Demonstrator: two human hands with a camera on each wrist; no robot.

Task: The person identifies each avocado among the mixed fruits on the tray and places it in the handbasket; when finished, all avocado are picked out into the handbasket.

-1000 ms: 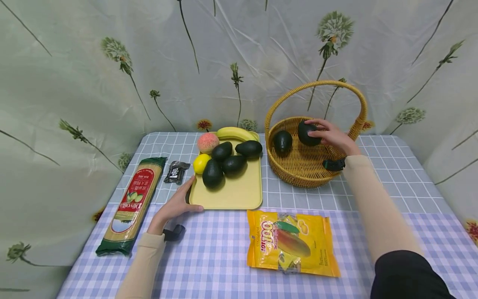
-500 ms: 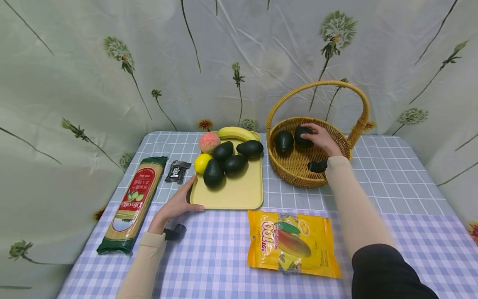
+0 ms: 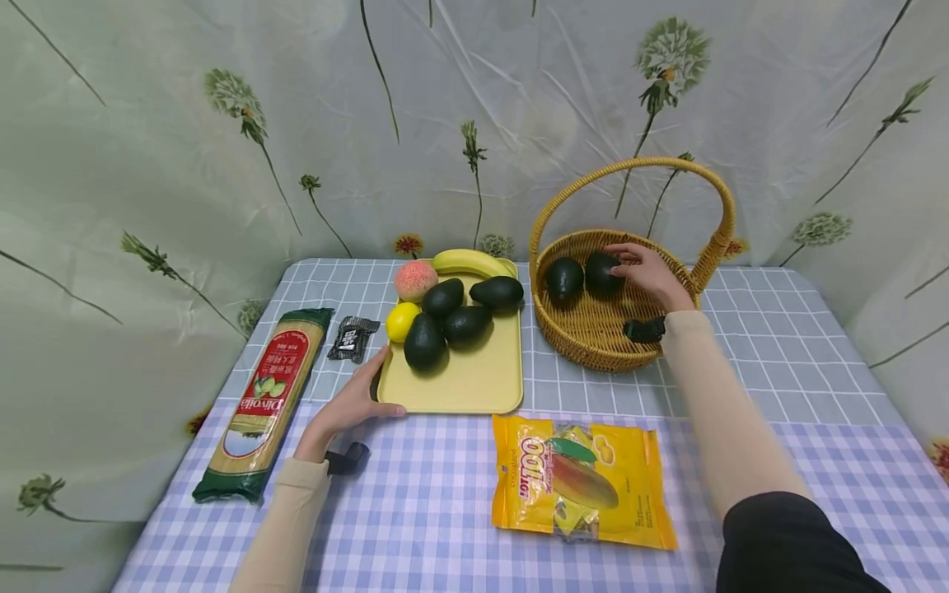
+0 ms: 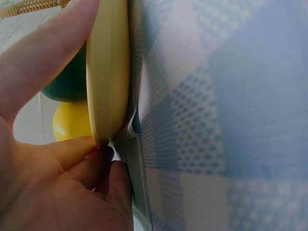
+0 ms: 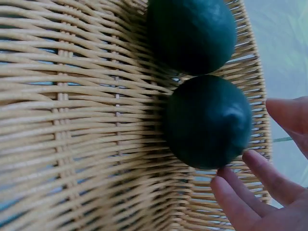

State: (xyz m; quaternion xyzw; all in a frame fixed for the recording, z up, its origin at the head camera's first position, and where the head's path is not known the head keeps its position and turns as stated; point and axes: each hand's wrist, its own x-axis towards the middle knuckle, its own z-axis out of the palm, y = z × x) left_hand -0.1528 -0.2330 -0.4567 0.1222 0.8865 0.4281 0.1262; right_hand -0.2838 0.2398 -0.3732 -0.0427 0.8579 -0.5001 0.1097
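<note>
My left hand [image 3: 358, 408] grips the near left corner of a yellow tray [image 3: 474, 387], with its thumb along the front edge and its fingers at the left side. In the left wrist view the fingertips meet the tray's rim. At the basket's rear my right hand [image 3: 643, 272] hovers with fingers spread beside an avocado [image 3: 603, 273]; in the right wrist view the fingertips are right at its lower edge and the thumb stands apart. A second avocado [image 3: 565, 281] lies against it in the wicker basket [image 3: 586, 350]. Several more avocados [image 3: 426, 342] lie on the tray.
On the tray are also a peach [image 3: 415, 281], a lemon [image 3: 401, 322] and a banana [image 3: 471, 263]. A spaghetti pack [image 3: 264, 403] and a small black packet [image 3: 352, 338] lie left. A yellow mango candy bag [image 3: 582, 483] lies in front. The basket's handle [image 3: 630, 165] arches above.
My right hand has moved left with the avocado, set it beside the other one in the basket, then drawn slightly back to the right off it. The left hand keeps its place.
</note>
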